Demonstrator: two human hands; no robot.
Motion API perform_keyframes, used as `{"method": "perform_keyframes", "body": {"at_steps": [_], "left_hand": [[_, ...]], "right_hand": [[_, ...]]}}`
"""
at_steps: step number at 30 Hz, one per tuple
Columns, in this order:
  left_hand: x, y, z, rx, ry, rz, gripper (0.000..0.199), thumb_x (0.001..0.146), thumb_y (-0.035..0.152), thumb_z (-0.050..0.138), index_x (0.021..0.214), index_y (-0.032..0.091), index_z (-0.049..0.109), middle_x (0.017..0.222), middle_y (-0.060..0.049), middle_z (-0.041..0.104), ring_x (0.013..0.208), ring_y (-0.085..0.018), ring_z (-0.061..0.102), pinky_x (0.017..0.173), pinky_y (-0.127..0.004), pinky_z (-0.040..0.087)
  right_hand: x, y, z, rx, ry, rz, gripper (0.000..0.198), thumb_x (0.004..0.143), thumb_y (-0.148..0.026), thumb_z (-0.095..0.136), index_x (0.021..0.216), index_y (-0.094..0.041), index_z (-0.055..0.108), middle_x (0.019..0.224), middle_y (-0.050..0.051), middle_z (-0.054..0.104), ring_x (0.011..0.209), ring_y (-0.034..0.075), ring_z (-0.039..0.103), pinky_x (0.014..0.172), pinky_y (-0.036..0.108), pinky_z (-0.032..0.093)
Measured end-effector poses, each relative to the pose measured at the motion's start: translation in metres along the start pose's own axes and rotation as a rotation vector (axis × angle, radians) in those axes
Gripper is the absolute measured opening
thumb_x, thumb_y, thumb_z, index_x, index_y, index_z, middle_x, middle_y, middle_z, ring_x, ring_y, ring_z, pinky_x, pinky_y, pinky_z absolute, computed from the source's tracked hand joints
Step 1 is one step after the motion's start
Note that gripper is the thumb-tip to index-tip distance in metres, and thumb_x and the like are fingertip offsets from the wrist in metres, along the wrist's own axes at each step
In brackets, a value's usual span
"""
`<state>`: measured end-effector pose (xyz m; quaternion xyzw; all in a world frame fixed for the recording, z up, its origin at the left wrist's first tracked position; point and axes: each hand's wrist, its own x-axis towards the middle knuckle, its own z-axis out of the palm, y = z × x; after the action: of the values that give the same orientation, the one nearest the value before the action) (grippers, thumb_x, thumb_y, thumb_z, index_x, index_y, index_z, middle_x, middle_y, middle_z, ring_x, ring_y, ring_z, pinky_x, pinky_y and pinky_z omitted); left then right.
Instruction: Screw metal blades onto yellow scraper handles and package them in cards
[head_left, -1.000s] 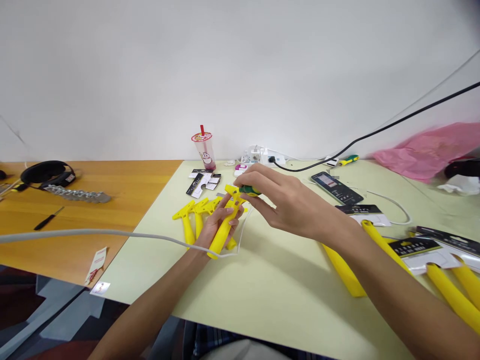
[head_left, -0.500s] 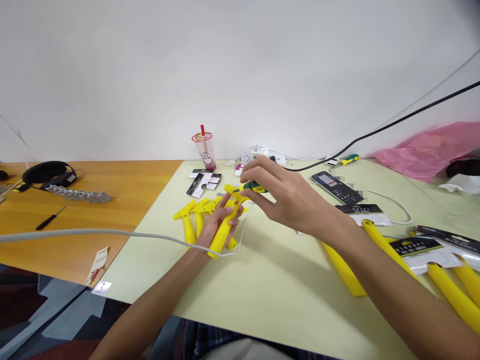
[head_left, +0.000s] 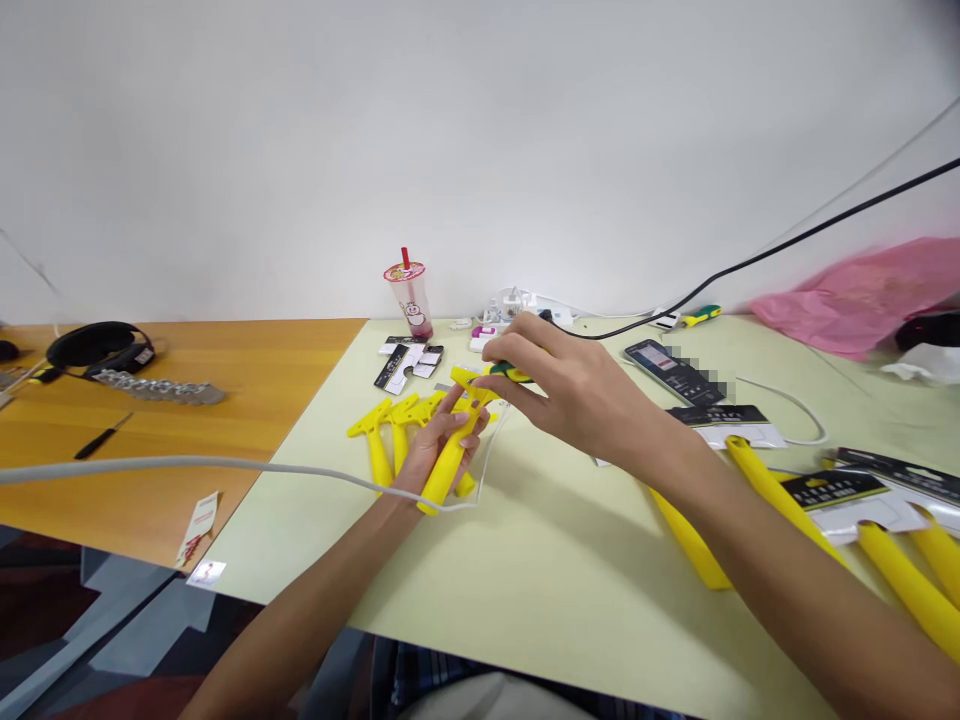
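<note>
My left hand [head_left: 435, 445] is closed round the handle of a yellow T-shaped scraper [head_left: 448, 468], its head tilted up and away from me. In my right hand [head_left: 559, 385] is a short screwdriver [head_left: 510, 372] with a green and yellow handle, pinched between thumb and fingers. Its tip points left at the scraper's head; whether it touches a screw is too small to tell. Several more yellow scrapers [head_left: 375, 440] lie on the table just behind and left of my left hand. A grey cable crosses in front of my left wrist.
Packaging cards [head_left: 391, 368] and a drink cup [head_left: 412, 300] stand at the back. On the right lie a phone [head_left: 671, 372], packaged yellow handles [head_left: 904, 575], a pink bag [head_left: 847, 300] and another screwdriver [head_left: 702, 316]. Headphones [head_left: 97, 345] and a black screwdriver [head_left: 101, 438] rest on the wooden table [head_left: 262, 400].
My right fingers and the screwdriver have shifted very slightly against the scraper's head. Both hands keep their hold, and the view has moved a little.
</note>
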<state>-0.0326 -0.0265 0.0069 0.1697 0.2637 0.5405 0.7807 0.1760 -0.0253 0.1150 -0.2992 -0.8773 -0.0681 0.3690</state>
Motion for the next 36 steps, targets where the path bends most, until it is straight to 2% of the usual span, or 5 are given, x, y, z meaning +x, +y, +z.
{"method": "perform_keyframes", "body": {"at_steps": [13,18,24,29,36], "left_hand": [[-0.001,0.001,-0.001,-0.018,0.002,0.011,0.063,0.079,0.000,0.078,0.135,0.027,0.067,0.113,-0.006,0.070,0.100,-0.014,0.074,0.055,-0.011,0.048],[-0.001,0.002,-0.001,-0.023,-0.002,0.019,0.070,0.079,0.001,0.078,0.142,0.030,0.065,0.112,-0.005,0.071,0.102,-0.014,0.073,0.058,-0.010,0.048],[-0.003,0.000,0.003,-0.011,0.020,0.009,0.072,0.079,0.000,0.077,0.144,0.028,0.064,0.109,-0.007,0.069,0.101,-0.015,0.074,0.056,-0.011,0.047],[-0.001,0.001,0.002,-0.027,0.020,0.022,0.070,0.079,-0.001,0.077,0.141,0.029,0.065,0.112,-0.006,0.070,0.099,-0.013,0.074,0.055,-0.010,0.048],[-0.001,0.002,0.002,-0.020,0.011,0.014,0.066,0.080,-0.001,0.075,0.139,0.028,0.066,0.109,-0.006,0.069,0.099,-0.014,0.075,0.055,-0.010,0.048]], "right_hand": [[-0.002,0.004,0.002,0.066,0.018,0.046,0.014,0.110,-0.029,0.058,0.123,-0.024,0.055,0.116,0.010,0.065,0.086,0.022,0.068,0.069,0.035,0.055],[-0.002,0.006,0.004,0.280,-0.009,-0.040,0.030,0.106,-0.013,0.052,0.134,-0.027,0.051,0.141,0.014,0.061,0.122,0.027,0.066,0.093,0.044,0.060],[-0.002,0.007,0.007,0.125,0.105,0.027,0.009,0.109,-0.030,0.061,0.114,-0.024,0.057,0.108,0.007,0.068,0.085,0.021,0.069,0.069,0.035,0.055],[-0.003,0.010,0.006,0.314,0.017,-0.039,0.025,0.107,-0.017,0.055,0.130,-0.026,0.053,0.133,0.012,0.064,0.116,0.025,0.069,0.088,0.039,0.059],[-0.003,0.012,0.010,0.196,0.078,0.033,0.015,0.109,-0.031,0.061,0.122,-0.025,0.055,0.116,0.009,0.066,0.094,0.022,0.070,0.076,0.035,0.057]]}}
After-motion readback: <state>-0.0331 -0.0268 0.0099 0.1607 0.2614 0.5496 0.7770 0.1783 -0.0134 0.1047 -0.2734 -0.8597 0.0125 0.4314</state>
